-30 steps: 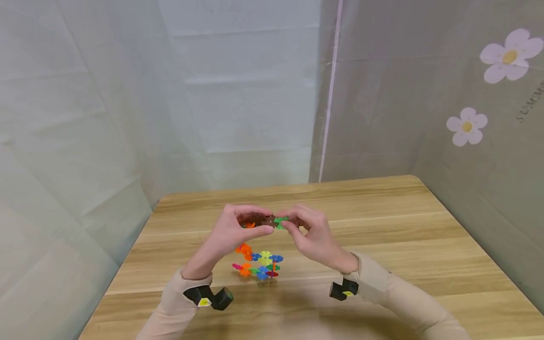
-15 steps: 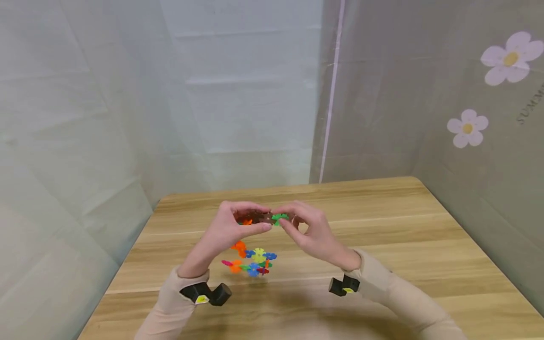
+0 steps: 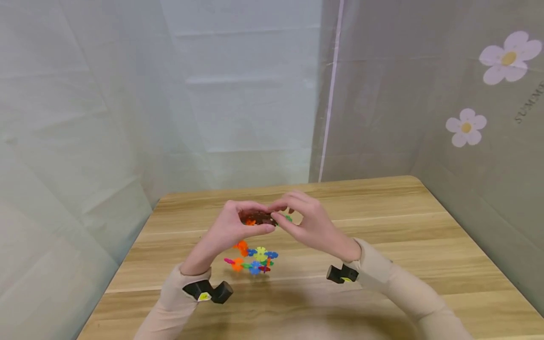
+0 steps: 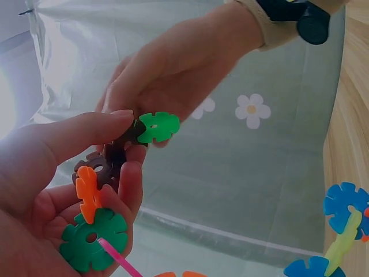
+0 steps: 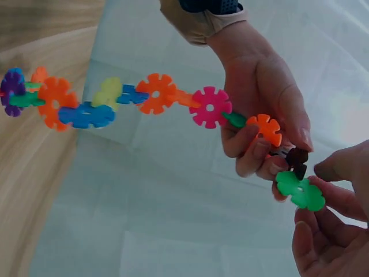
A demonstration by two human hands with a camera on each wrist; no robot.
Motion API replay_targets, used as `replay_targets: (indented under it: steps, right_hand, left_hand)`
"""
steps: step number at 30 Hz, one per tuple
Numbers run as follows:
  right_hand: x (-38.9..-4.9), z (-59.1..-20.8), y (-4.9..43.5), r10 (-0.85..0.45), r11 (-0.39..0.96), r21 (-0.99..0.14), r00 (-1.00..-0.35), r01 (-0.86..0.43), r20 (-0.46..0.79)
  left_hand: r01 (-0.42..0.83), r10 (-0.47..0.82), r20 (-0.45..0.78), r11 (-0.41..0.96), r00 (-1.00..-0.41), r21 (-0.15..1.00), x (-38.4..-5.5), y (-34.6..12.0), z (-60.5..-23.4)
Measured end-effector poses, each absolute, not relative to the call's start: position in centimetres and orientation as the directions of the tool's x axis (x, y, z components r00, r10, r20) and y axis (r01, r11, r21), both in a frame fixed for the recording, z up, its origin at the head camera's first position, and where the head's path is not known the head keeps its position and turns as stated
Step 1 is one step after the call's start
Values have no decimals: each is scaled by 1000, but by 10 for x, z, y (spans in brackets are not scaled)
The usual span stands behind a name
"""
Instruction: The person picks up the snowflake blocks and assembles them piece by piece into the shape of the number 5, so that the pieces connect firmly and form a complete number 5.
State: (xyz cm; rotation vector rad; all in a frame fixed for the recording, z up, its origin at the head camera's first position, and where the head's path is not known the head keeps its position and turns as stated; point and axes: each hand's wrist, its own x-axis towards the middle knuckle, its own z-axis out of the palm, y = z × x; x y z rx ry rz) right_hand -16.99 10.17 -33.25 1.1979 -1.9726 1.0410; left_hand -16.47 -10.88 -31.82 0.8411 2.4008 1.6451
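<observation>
My left hand [image 3: 238,222] holds dark brown flower-shaped interlocking discs [image 4: 104,167] between thumb and fingers. A bright green disc [image 5: 300,190] joins the brown end and sticks out past the left thumb. Close against this joint is my right hand [image 3: 314,226], its thumb and index fingertip near the brown edge. In the right wrist view a small gap shows between those tips; whether they pinch anything is unclear. An orange disc [image 4: 88,193] and a darker green disc [image 4: 93,239] lie by the left palm, linked to the brown ones.
From the left hand hangs the rest of the chain, with pink [image 5: 210,107], orange [image 5: 155,93], yellow [image 3: 261,254] and blue discs [image 3: 255,267] over the wooden table [image 3: 382,226]. Pale curtains [image 3: 238,94] enclose the table. Each wrist wears a black camera [image 3: 342,274].
My right hand has shifted slightly up and left toward the brown discs. The green disc, earlier between its thumb and fingers, now shows beyond them. The hanging chain swung left, then slightly back.
</observation>
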Motion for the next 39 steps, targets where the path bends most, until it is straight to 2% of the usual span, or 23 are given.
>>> replay_targets:
  steps: [6, 14, 25, 33, 39]
  right_hand:
    - [-169, -321, 96, -521, 348, -257, -414, -901, 746]
    - [-167, -317, 90, -603, 373, -249, -438, -894, 667]
    - [-166, -319, 89, -580, 375, -234, -424, -897, 696]
    - [-169, -322, 96, -552, 371, -274, -448, -887, 703]
    - [-170, -319, 100, -544, 376, -260, -439, -889, 715]
  left_hand:
    - [390, 526, 219, 240, -822, 889, -167, -105, -320]
    - [393, 530, 217, 246, -820, 886, -167, -101, -324]
    - [417, 556, 245, 205, -794, 886, -169, -99, -327]
    - [378, 513, 208, 252, -833, 891, -172, -107, -330]
    - [368, 489, 226, 214, -842, 905, -177, -114, -333]
